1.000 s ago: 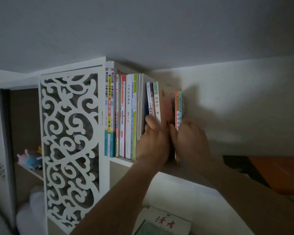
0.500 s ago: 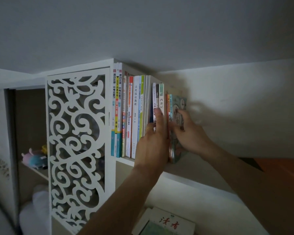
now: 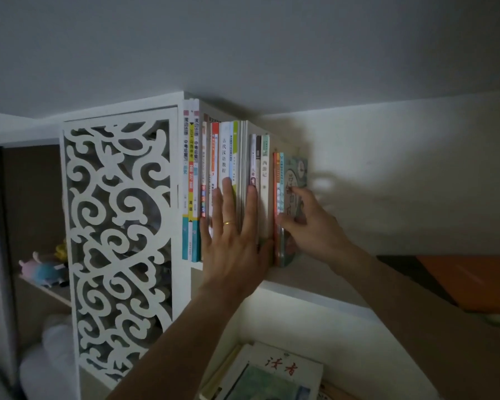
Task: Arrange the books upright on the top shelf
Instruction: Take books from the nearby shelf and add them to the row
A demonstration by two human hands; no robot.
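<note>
So the row of books (image 3: 228, 168) is standing upright on the top shelf (image 3: 309, 272), spines facing out, packed against the white cabinet side at the 9 o'clock end. The left hand (image 3: 234, 238) is flat against the spines, fingers (image 3: 227, 197) straight and spread apart, nothing gripped, just pressing on the row; there's a gold ring (image 3: 227, 223) on one of them. At the 3 o'clock end of the row sits a teal picture book (image 3: 296, 171) with a clock on the cover, upright but turned a bit so its front cover shows. The right hand (image 3: 312, 223) is on that one: fingers laid against the cover, thumb toward the spine side around the orange and blue thin books (image 3: 278, 180) just beside it. Looks like a light pinch, though I can't tell how tight.

At 9 o'clock from the books is a white cut-out scrollwork panel (image 3: 119, 243), and past it, further toward 9 o'clock, a lower shelf with a pink-and-blue plush toy (image 3: 42, 268). Down at 6 o'clock, below the top shelf, a stack of books lies flat, the top one a white book with red characters (image 3: 283, 368). Lighting is pretty dim overall.
</note>
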